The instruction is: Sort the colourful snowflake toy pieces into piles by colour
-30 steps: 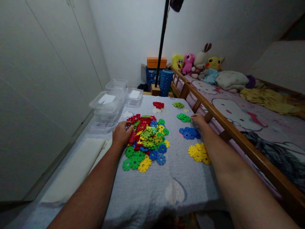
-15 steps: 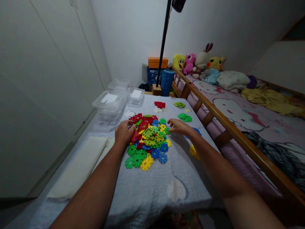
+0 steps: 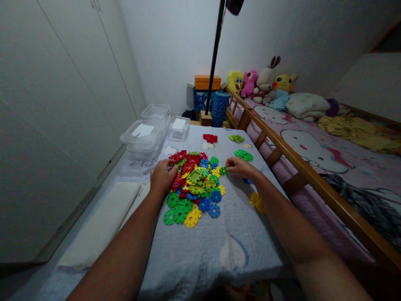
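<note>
A mixed pile of plastic building pieces [image 3: 196,175] lies on the cloth-covered table, in red, yellow, green and blue. My left hand [image 3: 162,174] rests against its left edge, fingers apart and touching red pieces. At the pile's right side, my right hand [image 3: 240,166] pinches a green notched disc [image 3: 223,171] between thumb and fingertips. Beyond that hand is a small stack of green discs [image 3: 243,155]. Blue discs [image 3: 247,181] are partly hidden under the right wrist, and yellow discs [image 3: 257,202] lie beside the forearm.
Red pieces [image 3: 210,138] and light green pieces [image 3: 236,138] form separate groups at the far end. Clear plastic boxes [image 3: 142,136] stand at the back left. A folded white cloth [image 3: 103,221] lies at the left. A wooden bed rail [image 3: 288,163] runs along the right.
My right hand has closed on a green disc at the pile's edge and drawn it slightly right. My left hand has stayed at the pile's left edge.
</note>
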A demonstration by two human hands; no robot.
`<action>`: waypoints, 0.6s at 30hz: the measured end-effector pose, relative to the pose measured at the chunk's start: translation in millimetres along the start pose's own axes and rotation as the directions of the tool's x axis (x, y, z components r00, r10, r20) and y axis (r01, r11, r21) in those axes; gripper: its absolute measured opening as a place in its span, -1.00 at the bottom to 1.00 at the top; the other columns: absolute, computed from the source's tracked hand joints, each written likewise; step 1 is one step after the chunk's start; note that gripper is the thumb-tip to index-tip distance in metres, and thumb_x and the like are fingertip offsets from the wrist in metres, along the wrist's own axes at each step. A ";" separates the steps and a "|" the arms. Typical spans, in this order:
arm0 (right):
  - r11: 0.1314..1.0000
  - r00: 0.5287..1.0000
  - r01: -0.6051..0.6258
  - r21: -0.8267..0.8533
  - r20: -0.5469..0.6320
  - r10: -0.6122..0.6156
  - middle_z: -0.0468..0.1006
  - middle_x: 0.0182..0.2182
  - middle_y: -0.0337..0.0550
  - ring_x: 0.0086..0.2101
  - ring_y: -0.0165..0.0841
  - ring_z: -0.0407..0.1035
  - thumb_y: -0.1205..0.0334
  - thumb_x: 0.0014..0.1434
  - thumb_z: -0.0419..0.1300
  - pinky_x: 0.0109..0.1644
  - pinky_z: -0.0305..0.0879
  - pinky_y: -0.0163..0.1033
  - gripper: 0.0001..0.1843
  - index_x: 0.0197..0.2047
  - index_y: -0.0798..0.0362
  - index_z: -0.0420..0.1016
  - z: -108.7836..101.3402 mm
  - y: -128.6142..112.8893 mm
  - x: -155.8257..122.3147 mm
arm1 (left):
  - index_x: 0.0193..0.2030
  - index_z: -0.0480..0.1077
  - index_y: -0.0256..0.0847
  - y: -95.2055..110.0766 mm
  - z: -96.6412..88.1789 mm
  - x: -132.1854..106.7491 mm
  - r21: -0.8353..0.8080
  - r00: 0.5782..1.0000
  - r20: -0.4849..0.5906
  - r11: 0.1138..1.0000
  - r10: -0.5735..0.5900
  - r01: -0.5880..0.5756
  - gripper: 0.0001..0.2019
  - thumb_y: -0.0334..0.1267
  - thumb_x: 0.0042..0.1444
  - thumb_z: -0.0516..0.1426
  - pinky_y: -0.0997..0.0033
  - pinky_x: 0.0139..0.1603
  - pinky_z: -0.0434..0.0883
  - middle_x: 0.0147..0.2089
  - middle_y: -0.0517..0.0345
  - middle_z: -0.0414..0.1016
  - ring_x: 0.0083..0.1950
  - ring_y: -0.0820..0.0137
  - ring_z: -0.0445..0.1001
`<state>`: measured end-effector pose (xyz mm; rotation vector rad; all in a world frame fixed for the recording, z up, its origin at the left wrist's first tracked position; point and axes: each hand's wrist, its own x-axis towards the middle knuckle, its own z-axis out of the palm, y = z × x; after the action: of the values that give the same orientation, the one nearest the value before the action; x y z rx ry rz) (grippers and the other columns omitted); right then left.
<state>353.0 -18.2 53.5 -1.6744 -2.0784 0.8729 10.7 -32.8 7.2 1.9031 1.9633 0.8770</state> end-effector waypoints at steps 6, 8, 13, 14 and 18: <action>0.915 0.870 -0.212 0.342 -0.360 0.336 0.38 -0.60 -0.35 -0.53 -0.46 0.26 0.31 -0.09 0.30 -0.44 0.15 -0.37 -0.85 -0.44 0.06 0.38 -47.9 43.2 6.2 | 0.03 0.50 -0.15 -1.5 2.2 0.3 -0.008 1.000 -0.017 1.000 0.016 -0.016 -0.66 -0.10 0.22 0.05 0.12 0.27 0.35 0.13 -0.04 0.56 0.21 0.13 0.48; 0.867 0.738 -0.284 0.410 -0.484 0.471 0.36 -0.63 -0.34 -0.55 -0.46 0.25 0.34 -0.09 0.30 -0.47 0.13 -0.38 -0.83 -0.45 0.06 0.36 -58.9 59.7 8.1 | 0.02 0.49 -0.15 -1.3 2.0 0.1 -0.009 1.000 -0.017 1.000 0.016 -0.016 -0.66 -0.10 0.22 0.05 0.13 0.26 0.35 0.13 -0.04 0.56 0.21 0.13 0.48; 0.796 0.550 -0.413 0.443 -0.575 0.606 0.31 -0.69 -0.32 -0.60 -0.45 0.22 0.38 -0.08 0.26 -0.56 0.08 -0.39 -0.91 -0.42 0.11 0.43 -66.1 87.9 10.6 | 0.02 0.50 -0.14 0.9 -0.3 -0.2 -0.006 1.000 -0.003 1.000 0.001 -0.001 -0.67 -0.11 0.23 0.04 0.10 0.28 0.33 0.13 -0.04 0.57 0.21 0.12 0.48; 0.786 0.539 -0.435 0.440 -0.571 0.618 0.30 -0.70 -0.33 -0.61 -0.45 0.21 0.38 -0.08 0.25 -0.57 0.07 -0.39 -0.91 -0.41 0.12 0.46 -65.2 90.9 11.4 | 0.02 0.50 -0.14 1.1 -0.6 -0.2 -0.003 1.000 0.000 1.000 -0.003 0.003 -0.66 -0.10 0.22 0.04 0.09 0.28 0.33 0.13 -0.05 0.56 0.22 0.11 0.47; 0.771 0.532 -0.466 0.435 -0.558 0.636 0.29 -0.70 -0.33 -0.62 -0.44 0.19 0.40 -0.08 0.24 -0.57 0.09 -0.38 -0.87 -0.37 0.15 0.50 -60.9 97.2 17.2 | 0.01 0.49 -0.14 0.1 0.4 0.5 0.002 1.000 -0.003 1.000 -0.002 0.002 -0.67 -0.09 0.22 0.05 0.10 0.28 0.34 0.13 -0.04 0.56 0.21 0.12 0.48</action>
<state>458.9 25.4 35.1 -2.1286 -0.8930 0.4841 10.9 -32.3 7.0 1.9021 1.9682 0.8788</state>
